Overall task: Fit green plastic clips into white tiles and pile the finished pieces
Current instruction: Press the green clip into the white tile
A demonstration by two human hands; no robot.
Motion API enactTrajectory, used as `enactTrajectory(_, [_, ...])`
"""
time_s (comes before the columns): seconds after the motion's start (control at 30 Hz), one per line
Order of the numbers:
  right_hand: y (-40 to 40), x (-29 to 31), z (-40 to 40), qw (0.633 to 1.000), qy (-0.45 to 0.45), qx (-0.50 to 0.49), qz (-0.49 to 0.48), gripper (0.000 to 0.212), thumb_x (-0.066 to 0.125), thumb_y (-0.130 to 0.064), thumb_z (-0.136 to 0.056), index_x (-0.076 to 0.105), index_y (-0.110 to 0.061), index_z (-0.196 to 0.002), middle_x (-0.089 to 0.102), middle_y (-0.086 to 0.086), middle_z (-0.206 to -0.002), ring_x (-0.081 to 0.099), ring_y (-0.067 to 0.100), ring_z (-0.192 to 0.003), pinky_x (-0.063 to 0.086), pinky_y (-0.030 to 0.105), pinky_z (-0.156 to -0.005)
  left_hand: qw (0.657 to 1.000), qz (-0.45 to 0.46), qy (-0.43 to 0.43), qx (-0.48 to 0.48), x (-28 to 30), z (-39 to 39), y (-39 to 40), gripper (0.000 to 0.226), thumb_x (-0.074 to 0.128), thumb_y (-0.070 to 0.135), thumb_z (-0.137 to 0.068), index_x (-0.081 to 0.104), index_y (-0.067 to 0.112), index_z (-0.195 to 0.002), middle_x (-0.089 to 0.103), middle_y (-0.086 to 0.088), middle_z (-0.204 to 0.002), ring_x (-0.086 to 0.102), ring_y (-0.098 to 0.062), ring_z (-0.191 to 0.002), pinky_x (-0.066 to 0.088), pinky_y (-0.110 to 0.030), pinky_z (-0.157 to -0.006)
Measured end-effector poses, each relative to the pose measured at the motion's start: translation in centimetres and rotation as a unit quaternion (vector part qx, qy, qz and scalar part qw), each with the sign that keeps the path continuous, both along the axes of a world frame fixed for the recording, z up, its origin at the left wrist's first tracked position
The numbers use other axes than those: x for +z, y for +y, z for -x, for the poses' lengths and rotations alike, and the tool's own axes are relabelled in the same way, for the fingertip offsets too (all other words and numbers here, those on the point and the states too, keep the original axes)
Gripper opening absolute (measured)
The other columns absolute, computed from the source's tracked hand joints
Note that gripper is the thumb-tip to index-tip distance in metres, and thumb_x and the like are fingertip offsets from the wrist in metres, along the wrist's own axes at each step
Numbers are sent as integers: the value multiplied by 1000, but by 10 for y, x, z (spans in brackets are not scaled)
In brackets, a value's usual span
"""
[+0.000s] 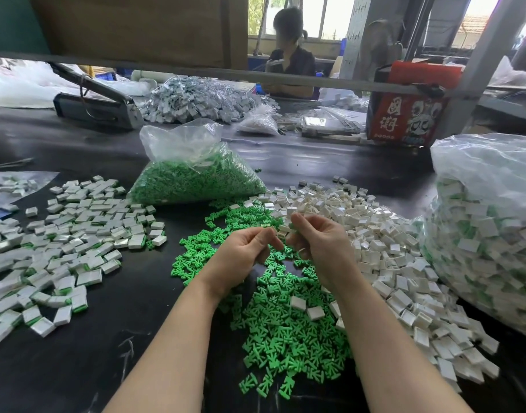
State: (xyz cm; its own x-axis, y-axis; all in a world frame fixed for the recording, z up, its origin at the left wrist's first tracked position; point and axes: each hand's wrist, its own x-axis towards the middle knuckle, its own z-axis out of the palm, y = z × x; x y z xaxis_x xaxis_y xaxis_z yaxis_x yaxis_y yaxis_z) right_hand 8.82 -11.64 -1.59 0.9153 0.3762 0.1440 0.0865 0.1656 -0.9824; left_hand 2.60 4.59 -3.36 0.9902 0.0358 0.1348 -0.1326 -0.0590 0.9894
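Observation:
Both hands are raised over a spread of loose green clips (288, 332) on the black table. My right hand (318, 242) pinches a white tile (284, 229) at its fingertips, with a bit of green next to it. My left hand (249, 248) has its fingers curled, tips pointing toward the tile; what it holds is hidden. Empty white tiles (383, 245) lie heaped to the right. Finished tiles with green edges (62, 242) are piled at the left.
A clear bag of green clips (196, 177) stands behind the hands. A big bag of finished pieces (488, 234) fills the right side. A red carton (407, 111), grey parts and a person sit across the table. Bare black table (130, 293) lies between the piles.

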Motion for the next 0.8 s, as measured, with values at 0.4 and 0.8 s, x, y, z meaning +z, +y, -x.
enactTrajectory(0.4, [1,9,3,999,22,43,22,14,65,-5,-87,74,-9,-97,74,1,-89,63,6,-74,46,25,-67,997,38,63,20,-4,0,0,24,51,44,-92,69,28,-94,65,11,-74,56,-5,-58,43,-16,-51])
enactTrajectory(0.8, [3,7,3,995,-57,-3,76,9,72,-5,-83,72,-5,-92,70,4,-81,62,6,-64,50,21,-63,998,-62,32,6,-4,-2,-2,25,44,43,-95,64,44,-80,55,24,-65,49,5,-58,38,-23,-62])
